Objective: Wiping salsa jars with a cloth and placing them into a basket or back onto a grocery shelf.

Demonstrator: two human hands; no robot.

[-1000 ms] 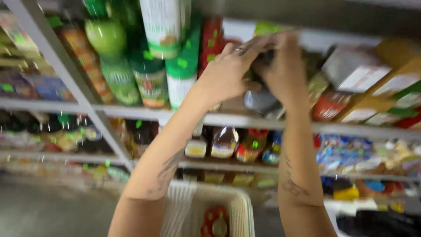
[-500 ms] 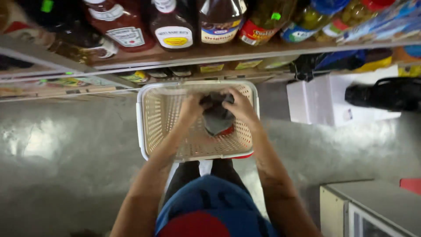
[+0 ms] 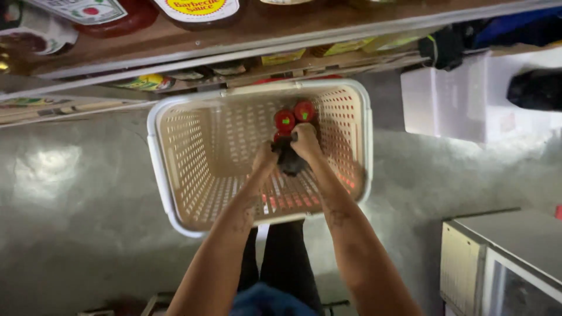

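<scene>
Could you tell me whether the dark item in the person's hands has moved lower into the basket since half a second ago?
Yes. The dark item has gone down from near the basket's rim toward its floor, beside the red-capped bottles.

shelf (image 3: 281, 29): wooden, top of view | sauce bottles (image 3: 196, 9): standing on shelf | white box (image 3: 462, 99): on floor, right | floor (image 3: 76, 222): grey, glossy | white cabinet (image 3: 503, 257): lower right

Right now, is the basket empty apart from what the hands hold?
No, red-capped containers already stand in the basket beside the hands.
</scene>
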